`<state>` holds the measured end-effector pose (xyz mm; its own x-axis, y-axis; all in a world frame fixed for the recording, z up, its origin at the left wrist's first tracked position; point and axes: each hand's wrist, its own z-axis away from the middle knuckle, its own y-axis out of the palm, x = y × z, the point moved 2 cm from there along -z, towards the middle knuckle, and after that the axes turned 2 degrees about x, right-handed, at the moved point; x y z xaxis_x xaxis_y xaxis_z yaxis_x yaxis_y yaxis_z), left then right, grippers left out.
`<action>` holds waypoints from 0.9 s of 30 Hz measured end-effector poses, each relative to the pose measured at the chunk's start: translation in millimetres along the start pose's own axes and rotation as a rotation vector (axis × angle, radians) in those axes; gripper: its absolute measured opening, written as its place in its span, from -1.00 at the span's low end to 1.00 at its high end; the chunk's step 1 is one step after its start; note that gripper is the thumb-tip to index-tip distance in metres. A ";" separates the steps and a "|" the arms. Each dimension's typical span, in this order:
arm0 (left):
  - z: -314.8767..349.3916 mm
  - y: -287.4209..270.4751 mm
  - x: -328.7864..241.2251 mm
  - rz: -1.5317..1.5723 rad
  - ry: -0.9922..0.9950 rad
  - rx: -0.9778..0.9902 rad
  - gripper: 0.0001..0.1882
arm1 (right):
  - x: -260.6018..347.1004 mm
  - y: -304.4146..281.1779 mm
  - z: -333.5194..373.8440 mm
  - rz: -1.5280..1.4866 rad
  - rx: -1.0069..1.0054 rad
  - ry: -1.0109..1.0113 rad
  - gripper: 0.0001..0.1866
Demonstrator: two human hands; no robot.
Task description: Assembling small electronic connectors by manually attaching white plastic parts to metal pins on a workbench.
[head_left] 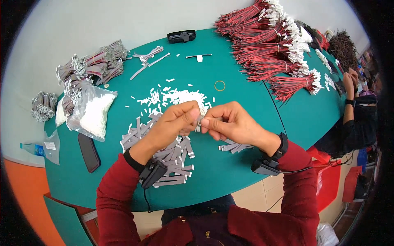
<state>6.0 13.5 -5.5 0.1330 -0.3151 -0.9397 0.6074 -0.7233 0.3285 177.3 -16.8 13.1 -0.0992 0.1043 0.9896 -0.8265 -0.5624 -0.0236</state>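
Note:
My left hand (174,123) and my right hand (230,123) meet above the green table (230,172). Between the fingertips of both hands is a short grey ribbon cable piece (201,119) with a small white connector. Under my left wrist lies a heap of several grey ribbon cable pieces (170,158) with white ends. Just beyond my hands sits a pile of small white connectors (180,97). A few more grey pieces (234,146) lie below my right hand. Both wrists wear black bands with small black units.
A clear bag of white connectors (93,111) and a black phone (89,151) lie at the left. Bundled grey cables (94,65) sit at the far left, red-and-black wire bundles (279,49) at the far right. A yellow rubber band (220,85) lies nearby. Another person's arms (353,94) work at the right.

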 end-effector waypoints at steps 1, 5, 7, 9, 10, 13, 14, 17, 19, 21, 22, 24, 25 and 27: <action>0.5 1.8 -2.4 -0.001 -0.001 0.001 -0.67 | -0.3 -1.0 -0.6 -0.002 0.000 0.006 -0.72; 1.9 7.0 -9.5 -0.117 -0.041 -0.062 -0.69 | -1.2 -0.8 -1.4 -0.012 0.017 0.014 -0.72; -0.1 4.9 -6.1 -0.295 0.074 -0.047 -0.71 | -1.8 0.7 -1.8 -0.017 0.026 0.015 -0.72; -1.2 5.0 -3.6 -0.383 0.130 -0.034 -0.71 | -2.0 2.8 0.3 0.004 0.014 0.018 -0.71; -1.1 4.2 -3.1 -0.425 0.153 -0.054 -0.72 | -2.0 3.7 1.2 0.014 0.008 0.020 -0.71; -0.6 4.2 -4.1 -0.513 0.195 -0.084 -0.73 | -0.1 5.9 1.1 0.045 0.022 0.015 -0.68; -0.3 4.2 -6.6 -0.564 0.240 -0.146 -0.73 | 0.6 4.9 1.7 0.062 0.029 0.011 -0.67; 5.6 3.7 -16.3 -0.672 0.329 -0.262 -0.72 | 0.4 -10.8 -2.1 0.132 -0.015 -0.064 -0.71; 18.2 -4.5 -23.2 -0.589 0.226 -0.314 -0.73 | 4.5 -21.8 0.4 0.169 -0.046 -0.100 -0.72; 32.2 -12.6 -23.4 -0.552 0.170 -0.351 -0.74 | 9.5 -35.7 4.8 0.598 -0.124 -0.117 -0.74; 41.0 -16.5 -19.1 -0.653 0.148 -0.387 -0.74 | 10.3 -39.0 6.8 0.813 -0.162 -0.125 -0.75; 59.4 -22.1 -11.6 -0.855 0.104 -0.464 -0.76 | 4.7 -33.6 8.9 0.911 -0.093 -0.109 -0.76; 68.6 -21.6 -10.5 -0.860 0.099 -0.472 -0.76 | 0.3 -27.1 10.6 1.012 -0.025 -0.090 -0.78; 85.9 -21.1 -8.4 -0.965 0.019 -0.562 -0.77 | -7.4 -16.7 14.4 1.109 0.051 -0.080 -0.80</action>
<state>-75.2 -21.3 3.6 -0.5764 0.2419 -0.7805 0.7298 -0.2773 -0.6249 199.9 -20.0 8.2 -0.7314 -0.5289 0.4305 -0.2785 -0.3447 -0.8965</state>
